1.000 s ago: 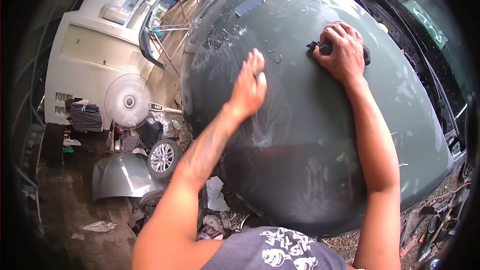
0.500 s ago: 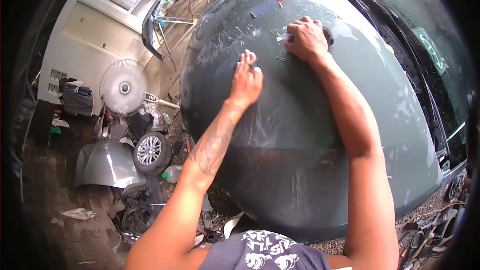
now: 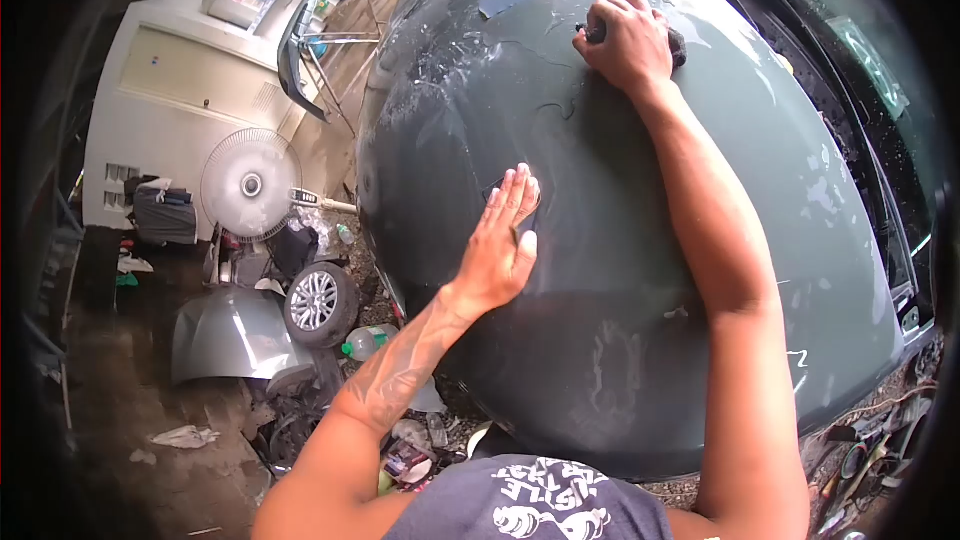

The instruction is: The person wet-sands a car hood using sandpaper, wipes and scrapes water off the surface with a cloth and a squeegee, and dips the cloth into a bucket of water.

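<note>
Right hand (image 3: 633,43): gripping black crumpled wad (image 3: 679,48), 1 o'clock
Left hand (image 3: 495,258): open, flat
Dark-green metal hood (image 3: 620,230): looks half-smooth, streaky at 10 o'clock

The left hand (image 3: 497,252) lies flat on the car hood (image 3: 620,230) while the right hand (image 3: 632,45) grips a dark wad (image 3: 679,48).

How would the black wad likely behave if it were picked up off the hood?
The black wad is probably soft and floppy, as it bunches unevenly under the right hand. It may be damp, so a bit heavy and slippery, since the hood looks wet nearby.
</note>
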The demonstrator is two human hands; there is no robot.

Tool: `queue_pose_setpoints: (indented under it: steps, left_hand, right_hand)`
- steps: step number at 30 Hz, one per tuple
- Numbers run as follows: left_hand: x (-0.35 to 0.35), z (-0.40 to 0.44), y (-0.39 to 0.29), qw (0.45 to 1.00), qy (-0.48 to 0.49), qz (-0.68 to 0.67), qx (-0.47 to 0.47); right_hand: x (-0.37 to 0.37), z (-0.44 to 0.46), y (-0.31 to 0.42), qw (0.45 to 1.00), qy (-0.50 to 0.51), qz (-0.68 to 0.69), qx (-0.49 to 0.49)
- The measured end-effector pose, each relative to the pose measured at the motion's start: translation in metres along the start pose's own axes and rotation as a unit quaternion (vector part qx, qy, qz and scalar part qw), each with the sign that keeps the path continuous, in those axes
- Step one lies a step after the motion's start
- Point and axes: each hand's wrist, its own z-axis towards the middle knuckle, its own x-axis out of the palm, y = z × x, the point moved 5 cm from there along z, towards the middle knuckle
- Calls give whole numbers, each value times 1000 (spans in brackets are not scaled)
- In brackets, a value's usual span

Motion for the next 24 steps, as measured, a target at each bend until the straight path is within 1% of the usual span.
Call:
queue_pose_setpoints:
  steps: [1, 2, 3, 4, 5, 7, 8, 9, 10, 11, 13, 14, 15, 16, 17, 18, 19, 20, 21, 22, 23, 24]
  left_hand:
    - [-6, 5, 1, 999, 36, 4, 2]
    - [-9, 27, 24, 1000, 9, -19, 13]
    - [-13, 71, 59, 999, -21, -40, 30]
    - [-16, 110, 88, 997, -46, -33, 45]
    - [-19, 142, 114, 1000, -26, -12, 4]
    - [-7, 119, 91, 996, -80, 47, 2]
    - [-4, 82, 59, 998, -54, 38, 13]
    - [-3, 43, 22, 998, -56, 1, 5]
    - [4, 5, -6, 997, -45, -55, 24]
    - [9, -15, -17, 998, 28, -50, -19]
    - [-2, 22, 9, 999, 24, -29, 22]
    - [-8, 58, 35, 999, -1, -27, 39]
    - [-14, 98, 60, 999, -20, -44, 17]
    - [-14, 132, 94, 998, -38, -53, 23]
    - [-14, 147, 102, 999, -9, -17, -50]
    - [-8, 128, 87, 999, -37, 3, -16]
    - [-2, 98, 60, 997, -68, 25, 21]
    - [-1, 59, 26, 999, -50, -2, 15]
    - [6, 18, 0, 999, -18, -15, 24]
    - [10, -11, -26, 998, 35, -50, -9]
    - [9, -14, -23, 996, 65, -53, -17]
    - [3, 2, -12, 998, 53, -42, 13]
  right_hand:
    - [1, 0, -1, 1000, 3, -14, 10]
    - [1, 1, -1, 1000, 4, -11, 12]
    - [1, 5, -2, 1000, 11, -17, 11]
    - [3, 4, -2, 999, 24, -21, 13]
    - [7, -1, -2, 999, 27, -18, 18]
    - [8, 3, -5, 999, 13, -29, 7]
    - [5, 4, -4, 999, 32, -33, 9]
    - [4, 4, -4, 999, 32, -30, 10]
    - [5, 4, -3, 999, 36, -29, 10]
    - [4, 5, -3, 999, 37, -31, 13]
    - [3, 3, -2, 998, 45, -39, 16]
    - [3, 5, -1, 997, 50, -49, 14]
    - [5, 6, -3, 998, 47, -49, 18]
    - [7, 5, -5, 999, 24, -38, 9]
    - [8, 2, -5, 1000, 3, -27, -1]
    - [5, 1, -2, 1000, 7, -27, -6]
    - [1, 4, 1, 999, 33, -34, 0]
    - [-1, 5, 1, 997, 60, -42, 11]
    - [-1, 6, 2, 997, 61, -39, 12]
    - [-1, 5, 3, 998, 58, -38, 6]
    - [-1, 4, 2, 998, 53, -40, 4]
    - [0, 2, 1, 998, 54, -40, 7]
